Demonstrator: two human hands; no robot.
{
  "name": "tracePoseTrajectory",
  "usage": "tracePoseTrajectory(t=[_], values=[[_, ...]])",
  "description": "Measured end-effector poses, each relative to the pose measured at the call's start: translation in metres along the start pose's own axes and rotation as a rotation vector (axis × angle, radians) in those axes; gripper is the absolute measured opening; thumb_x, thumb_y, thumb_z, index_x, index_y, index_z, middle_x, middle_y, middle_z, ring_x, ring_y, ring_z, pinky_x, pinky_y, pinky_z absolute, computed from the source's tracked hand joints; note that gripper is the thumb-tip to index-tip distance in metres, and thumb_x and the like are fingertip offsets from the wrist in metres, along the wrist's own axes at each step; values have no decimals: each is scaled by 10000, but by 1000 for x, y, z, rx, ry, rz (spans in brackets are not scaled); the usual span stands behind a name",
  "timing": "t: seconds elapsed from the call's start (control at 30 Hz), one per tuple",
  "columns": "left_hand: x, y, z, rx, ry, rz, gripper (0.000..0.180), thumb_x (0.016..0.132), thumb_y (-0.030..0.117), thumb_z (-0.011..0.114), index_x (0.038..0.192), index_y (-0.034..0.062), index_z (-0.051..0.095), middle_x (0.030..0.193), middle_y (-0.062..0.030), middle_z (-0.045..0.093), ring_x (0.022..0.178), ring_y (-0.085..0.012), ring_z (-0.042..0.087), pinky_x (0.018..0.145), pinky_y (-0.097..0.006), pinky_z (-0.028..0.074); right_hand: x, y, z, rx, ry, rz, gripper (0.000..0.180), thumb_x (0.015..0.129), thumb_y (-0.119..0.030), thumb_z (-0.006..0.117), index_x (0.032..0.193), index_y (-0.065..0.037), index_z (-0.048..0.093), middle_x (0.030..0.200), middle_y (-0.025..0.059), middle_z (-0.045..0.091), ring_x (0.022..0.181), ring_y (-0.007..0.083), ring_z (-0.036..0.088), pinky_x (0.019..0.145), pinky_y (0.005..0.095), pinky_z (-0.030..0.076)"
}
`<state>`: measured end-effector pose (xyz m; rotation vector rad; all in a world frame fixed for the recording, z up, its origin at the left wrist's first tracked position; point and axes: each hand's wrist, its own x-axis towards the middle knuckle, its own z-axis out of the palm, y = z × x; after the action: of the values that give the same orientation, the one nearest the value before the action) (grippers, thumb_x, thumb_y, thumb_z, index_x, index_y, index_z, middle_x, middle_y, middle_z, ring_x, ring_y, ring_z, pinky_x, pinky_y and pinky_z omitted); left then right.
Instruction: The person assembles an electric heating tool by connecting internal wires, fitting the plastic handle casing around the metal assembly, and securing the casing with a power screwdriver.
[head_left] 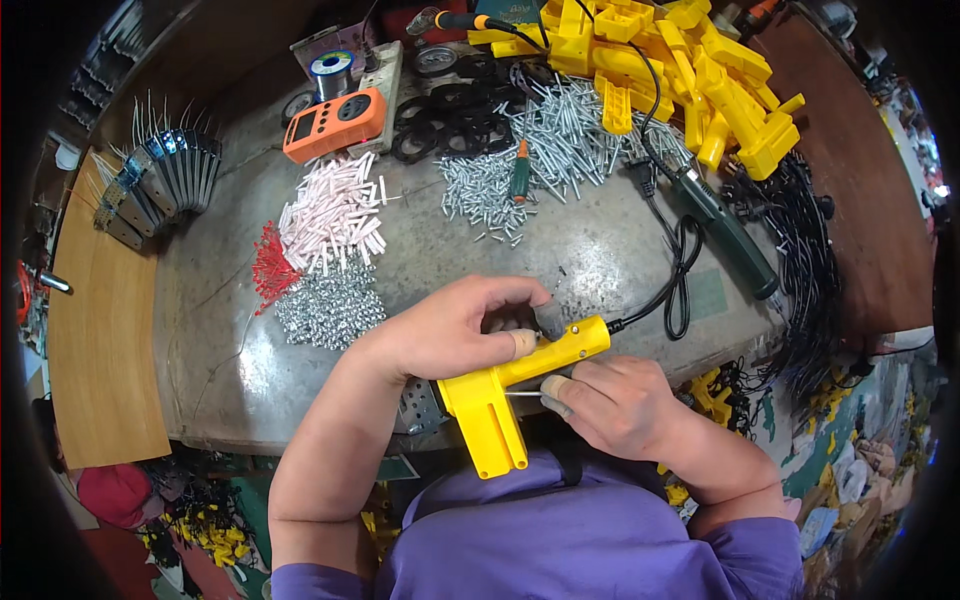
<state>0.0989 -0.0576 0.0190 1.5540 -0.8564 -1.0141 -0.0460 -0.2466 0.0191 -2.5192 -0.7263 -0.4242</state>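
Observation:
A yellow plastic tool housing [482,425] with a round handle lies across the front of the bench, tilted up to the right. My left hand [455,325] grips it from above, thumb along the handle. A black power cord [655,305] leaves the handle's end, where small screws show. Below the handle, my right hand [620,400] is closed, pinching a thin silver metal rod [523,393] that points at the housing. The rod's far end is hidden in my fingers, so I cannot tell its kind. A perforated metal plate [420,405] shows by my left wrist.
Piles of screws [570,135], pale tubes [335,215], red parts [270,268] and small metal pieces [330,305] cover the bench. A dark green power screwdriver [725,235] lies right. Yellow housings [740,100], an orange meter [335,125] and a solder spool [332,75] stand behind.

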Motion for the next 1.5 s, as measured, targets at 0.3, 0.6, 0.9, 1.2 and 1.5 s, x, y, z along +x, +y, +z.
tracePoseTrajectory(t=[0.3,0.6,0.9,1.2,1.5], values=[[-3,12,1,429,118,147,317,906,307,574,837,-3,573,975,-125,523,894,-243,523,771,-332,426,12,-2,-1,-38,-106,96,209,787,-122,596,981,-46,609,808,89,577,644,229,591,555,358,495],[-74,27,49,1054,94,144,538,654,449,760,1117,238,589,1355,-103,431,1216,-428,399,986,-611,342,-65,128,-87,-485,-51,790,580,842,-107,649,1350,-18,384,1290,183,486,1136,334,506,965,407,414],[-67,22,55,1065,175,118,443,670,472,725,1020,220,624,1334,-115,461,1164,-459,418,952,-566,373,26,30,-57,887,603,413,499,774,-226,661,1175,-11,455,972,92,484,812,201,547,735,377,487],[-62,17,56,1005,194,157,406,634,416,748,976,223,646,1309,-100,472,1146,-451,433,926,-564,399,37,18,-50,1119,544,247,509,791,-378,719,1114,-88,453,708,-8,484,547,132,504,551,282,434],[-60,12,55,997,220,191,370,671,432,708,981,238,652,1262,-101,483,1136,-440,446,928,-567,401,69,-14,-51,1350,579,637,424,794,-318,766,941,-102,432,615,39,535,467,177,545,481,321,462]])
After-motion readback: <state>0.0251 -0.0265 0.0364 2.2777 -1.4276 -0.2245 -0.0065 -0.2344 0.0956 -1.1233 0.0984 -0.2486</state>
